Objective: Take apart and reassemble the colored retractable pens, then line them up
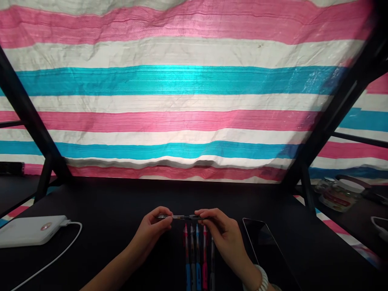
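A slim pen (179,217) with a clear barrel and a dark section is held level above the black table. The fingers of my left hand (154,226) pinch its left end, and my right hand (224,234) pinches the dark right end. Just below it, several pens lie side by side, pointing away from me: a blue-gripped pen with a red tip (187,258), a grey one (192,258), a blue one (198,258), a pink one (205,258) and a dark one (212,266). My right hand partly covers the dark one.
On the left, a white power bank (27,230) has a white cable (72,242) plugged in. A black phone (266,242) lies right of my right hand. Black metal frame bars (330,121) flank a striped tarp (182,81). Glass jars (342,194) stand far right.
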A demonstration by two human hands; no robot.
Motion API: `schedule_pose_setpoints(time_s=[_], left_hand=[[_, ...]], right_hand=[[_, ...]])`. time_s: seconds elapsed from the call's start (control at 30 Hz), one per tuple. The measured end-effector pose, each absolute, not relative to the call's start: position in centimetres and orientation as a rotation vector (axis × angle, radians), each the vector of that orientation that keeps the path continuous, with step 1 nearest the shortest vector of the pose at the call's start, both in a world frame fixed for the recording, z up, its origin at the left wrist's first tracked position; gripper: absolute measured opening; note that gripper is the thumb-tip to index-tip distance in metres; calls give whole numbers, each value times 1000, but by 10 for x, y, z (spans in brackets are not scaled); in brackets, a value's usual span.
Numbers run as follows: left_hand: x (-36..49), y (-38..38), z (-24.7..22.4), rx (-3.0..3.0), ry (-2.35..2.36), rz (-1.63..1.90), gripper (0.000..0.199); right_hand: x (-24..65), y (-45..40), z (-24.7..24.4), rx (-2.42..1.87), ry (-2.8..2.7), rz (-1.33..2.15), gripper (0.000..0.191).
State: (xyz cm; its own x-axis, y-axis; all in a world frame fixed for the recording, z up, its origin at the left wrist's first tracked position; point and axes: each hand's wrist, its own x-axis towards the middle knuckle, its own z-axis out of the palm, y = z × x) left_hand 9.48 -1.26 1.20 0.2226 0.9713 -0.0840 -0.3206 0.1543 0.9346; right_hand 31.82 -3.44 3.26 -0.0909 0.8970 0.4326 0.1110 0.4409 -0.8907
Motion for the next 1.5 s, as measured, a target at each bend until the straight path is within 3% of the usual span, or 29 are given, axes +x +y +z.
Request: schedule_pose_setpoints(time_s=[0.33,0.5,0.63,1.0,1.4,1.5], left_hand=[[94,-17,20,1126,908,1087,19],[93,-17,16,1170,942,1081,19],[92,-14,12,1119,1011,1099,23],[92,-13,12,1103,1082,1077,30],[92,-15,11,1120,1126,1050,28],[91,-13,8,1122,1111,1065,28]], right_hand=[[319,-37,34,-1047,-1576,772,7],[320,-32,27,-1161,-1595,709,25],[319,-31,25,-1152,-1641,676,13],[320,-34,23,-1139,-1703,659,10],[321,-36,23,-1229,-1822,405,15],[320,-35,23,-1260,-1886,337,28]])
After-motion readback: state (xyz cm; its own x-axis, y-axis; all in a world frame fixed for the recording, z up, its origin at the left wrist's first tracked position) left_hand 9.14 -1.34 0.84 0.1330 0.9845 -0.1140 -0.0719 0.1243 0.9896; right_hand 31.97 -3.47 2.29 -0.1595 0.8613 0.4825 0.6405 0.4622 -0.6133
